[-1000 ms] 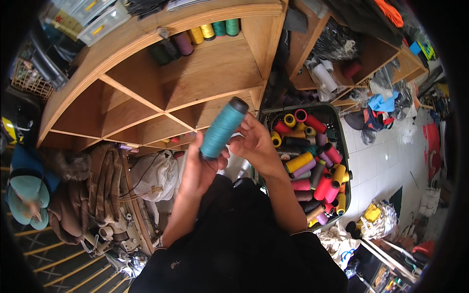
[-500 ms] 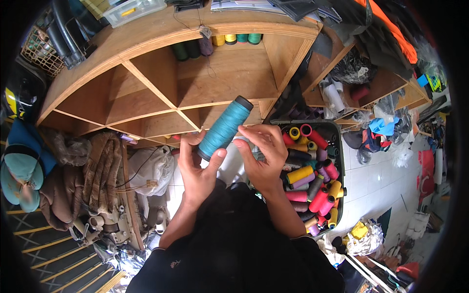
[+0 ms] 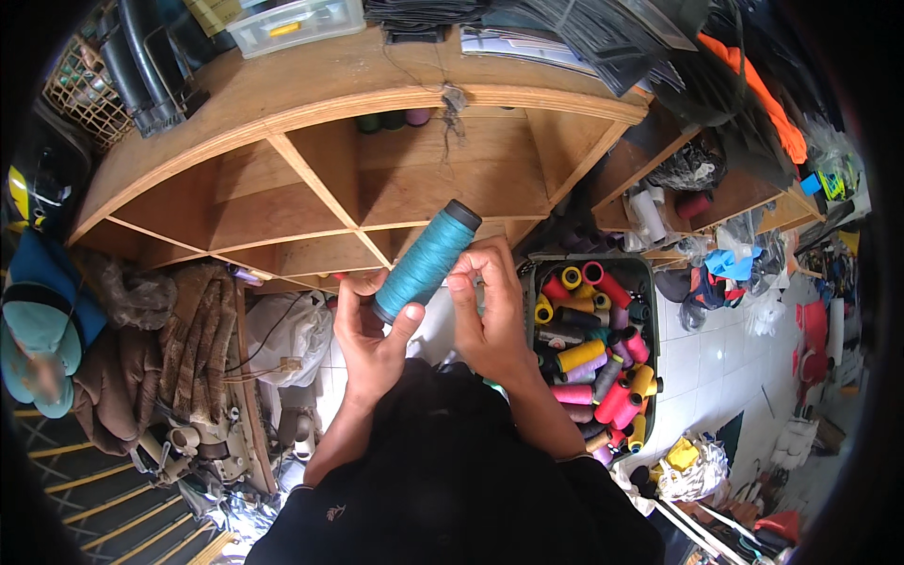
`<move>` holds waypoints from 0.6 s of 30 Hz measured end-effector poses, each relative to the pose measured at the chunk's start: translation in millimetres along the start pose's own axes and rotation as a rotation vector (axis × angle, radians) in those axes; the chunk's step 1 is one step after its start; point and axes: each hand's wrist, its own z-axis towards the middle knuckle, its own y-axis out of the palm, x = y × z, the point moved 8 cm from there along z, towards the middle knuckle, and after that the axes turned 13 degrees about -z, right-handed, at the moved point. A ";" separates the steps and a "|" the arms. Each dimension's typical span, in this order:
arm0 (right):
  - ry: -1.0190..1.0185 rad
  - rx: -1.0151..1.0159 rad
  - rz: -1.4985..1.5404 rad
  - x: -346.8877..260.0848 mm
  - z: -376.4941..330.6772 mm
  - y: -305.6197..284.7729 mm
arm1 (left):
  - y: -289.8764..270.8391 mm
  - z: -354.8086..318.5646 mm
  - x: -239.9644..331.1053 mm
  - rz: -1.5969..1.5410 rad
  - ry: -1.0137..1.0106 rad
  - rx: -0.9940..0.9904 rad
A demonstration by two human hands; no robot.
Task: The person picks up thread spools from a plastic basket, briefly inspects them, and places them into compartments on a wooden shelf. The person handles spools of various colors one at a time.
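A spool of teal thread (image 3: 427,264) with a dark core end showing at the top is tilted up to the right in front of my chest. My left hand (image 3: 369,344) grips its lower end, thumb in front and fingers behind. Close against the right side of the spool, my right hand (image 3: 492,306) has thumb and forefinger drawn together in a pinch. Whether a thread end lies between them is too fine to see. Beyond the spool stands a wooden shelf (image 3: 471,193) with open compartments.
At right, a dark bin (image 3: 652,330) holds many coloured thread spools (image 3: 581,356). A few spools sit at the back of the shelf's upper compartment. Clear plastic box (image 3: 297,26) and dark sheets (image 3: 603,42) lie on top. Brown cloths (image 3: 193,344) and a white bag (image 3: 287,339) are at left.
The view has tipped, so the shelf sits lower and the spools at its back are mostly hidden. My right fingers have closed together and come nearer the spool, which stays in my left hand.
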 end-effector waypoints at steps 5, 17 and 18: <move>-0.026 0.013 -0.075 -1.9 6.1 6.0 | -11.5 10.1 -6.3 -0.129 -0.057 0.011; -0.079 0.205 -0.083 -27.7 21.2 10.0 | -18.7 33.6 -15.9 -0.635 -0.438 -0.056; -0.036 0.210 -0.046 -25.6 22.6 12.4 | -19.6 34.0 -17.3 -0.650 -0.448 -0.077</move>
